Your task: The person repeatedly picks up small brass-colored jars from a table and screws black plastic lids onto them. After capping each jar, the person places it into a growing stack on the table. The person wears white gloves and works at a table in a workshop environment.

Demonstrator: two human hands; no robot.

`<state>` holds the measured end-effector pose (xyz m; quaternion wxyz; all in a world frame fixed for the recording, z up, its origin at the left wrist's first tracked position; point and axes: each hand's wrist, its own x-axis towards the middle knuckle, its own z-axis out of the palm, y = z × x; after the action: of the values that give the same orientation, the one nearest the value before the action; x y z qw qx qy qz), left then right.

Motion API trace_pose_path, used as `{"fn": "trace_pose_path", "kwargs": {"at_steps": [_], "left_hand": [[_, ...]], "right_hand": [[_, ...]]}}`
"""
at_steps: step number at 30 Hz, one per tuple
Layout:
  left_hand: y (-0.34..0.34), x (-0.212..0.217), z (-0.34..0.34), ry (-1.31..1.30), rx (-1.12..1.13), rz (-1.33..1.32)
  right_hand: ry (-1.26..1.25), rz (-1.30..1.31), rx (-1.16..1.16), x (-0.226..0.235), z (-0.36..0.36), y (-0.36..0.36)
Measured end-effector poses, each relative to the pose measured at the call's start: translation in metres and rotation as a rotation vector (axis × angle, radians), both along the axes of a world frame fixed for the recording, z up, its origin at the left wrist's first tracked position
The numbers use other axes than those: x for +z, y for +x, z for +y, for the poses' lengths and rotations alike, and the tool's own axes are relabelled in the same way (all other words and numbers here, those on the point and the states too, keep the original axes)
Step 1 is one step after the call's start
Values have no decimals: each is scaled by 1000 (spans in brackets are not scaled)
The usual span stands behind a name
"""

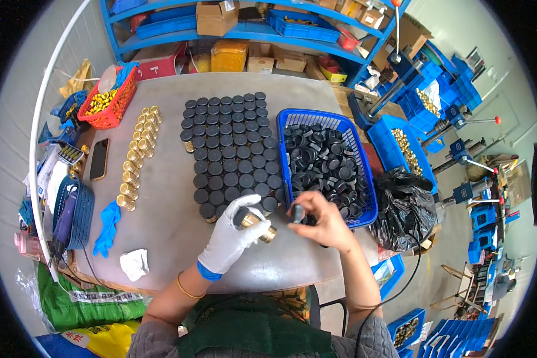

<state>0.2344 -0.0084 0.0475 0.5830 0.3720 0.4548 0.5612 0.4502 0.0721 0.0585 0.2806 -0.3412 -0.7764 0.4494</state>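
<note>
Brass fitting, dark at its upper-left end, is in your gloved left hand, held above the near part of the grey table. Your thumb and fingers are closed around its body, and it lies tilted, with its bare brass end pointing down and toward your right. Your bare right hand pinches a small black cap between thumb and fingertips, a narrow grip, just apart from the fitting and close to the near left corner of the blue basket. That basket holds a heap of loose black caps. Beyond your left hand, black-topped fittings stand upright in a close-packed block of rows, its right side near the basket. Farther to your left, brass fittings without black tops stand in a narrow band running away from you. Your phone lies left of that band, with a blue glove and a crumpled white cloth nearer to you. At the far left corner you have a red basket with small yellow parts in it; a black plastic bag sits just right of the blue basket.
</note>
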Motion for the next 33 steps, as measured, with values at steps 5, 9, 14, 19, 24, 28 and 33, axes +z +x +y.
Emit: {"fn": "trace_pose_path", "kwargs": {"at_steps": [5, 9, 14, 19, 24, 28, 33], "left_hand": [[-4, 8, -6, -59, -64, -11], [-6, 6, -8, -19, -41, -5], [1, 2, -9, 31, -35, 19], [-2, 5, -10, -64, -50, -52], [-7, 7, -7, -284, -63, -308], [-3, 2, -11, -20, -36, -56], [-5, 7, -10, -10, -16, -8]], "right_hand": [[298, -241, 106, 22, -16, -21], [1, -75, 82, 19, -19, -21], [-163, 86, 66, 0, -24, -20], [190, 13, 67, 1, -27, -22], [418, 4, 91, 9, -24, -29], [-8, -150, 23, 13, -27, -25], [64, -222, 39, 19, -31, -28]]}}
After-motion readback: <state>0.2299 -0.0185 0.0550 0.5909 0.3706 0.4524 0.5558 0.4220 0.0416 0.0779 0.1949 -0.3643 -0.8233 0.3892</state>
